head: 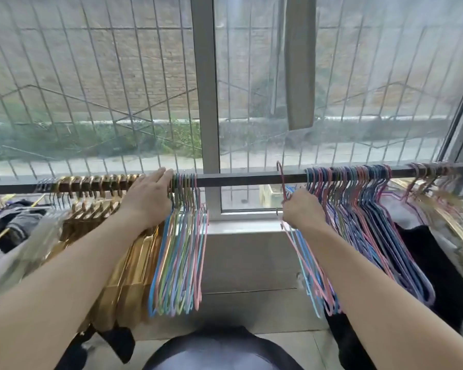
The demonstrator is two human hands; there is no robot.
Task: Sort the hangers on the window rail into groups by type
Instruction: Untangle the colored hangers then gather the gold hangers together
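Rail point(246, 178): ran left to right across the window.
Right hand point(302, 208): clamped on a few thin hangers point(309, 265), hook lifted just above the rail.
Sorted thin bundle point(179, 252): to its left, past the bare stretch of rail.
Left hand point(149, 196): fingers straight, pressing on that bundle's hooks.
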